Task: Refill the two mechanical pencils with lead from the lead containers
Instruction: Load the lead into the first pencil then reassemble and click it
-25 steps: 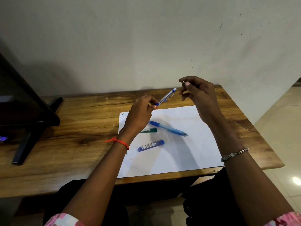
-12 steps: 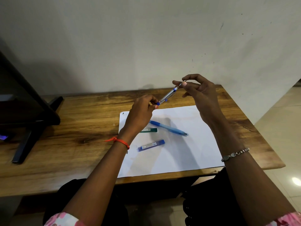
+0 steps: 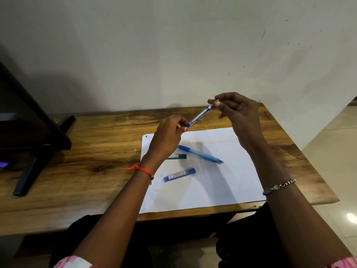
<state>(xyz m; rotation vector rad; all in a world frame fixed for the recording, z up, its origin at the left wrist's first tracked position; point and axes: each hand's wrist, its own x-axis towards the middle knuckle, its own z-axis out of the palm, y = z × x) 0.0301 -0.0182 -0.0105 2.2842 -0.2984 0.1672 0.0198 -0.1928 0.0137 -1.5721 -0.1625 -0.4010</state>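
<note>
Pencil (image 3: 200, 115), slim clear barrel, blue ends

Wears orange thread (image 3: 144, 170) on L wrist, silver bracelet (image 3: 279, 186) on R, pink patterned sleeves (image 3: 73, 263), dark clothing (image 3: 251, 238) below.

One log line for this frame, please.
left hand grips clear pencil at lower end | right hand pinches its top end | blue pencil, green container, blue container lie on paper

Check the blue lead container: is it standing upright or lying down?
Lying down: the blue lead container rests flat on the white paper, with its label facing up.
</note>
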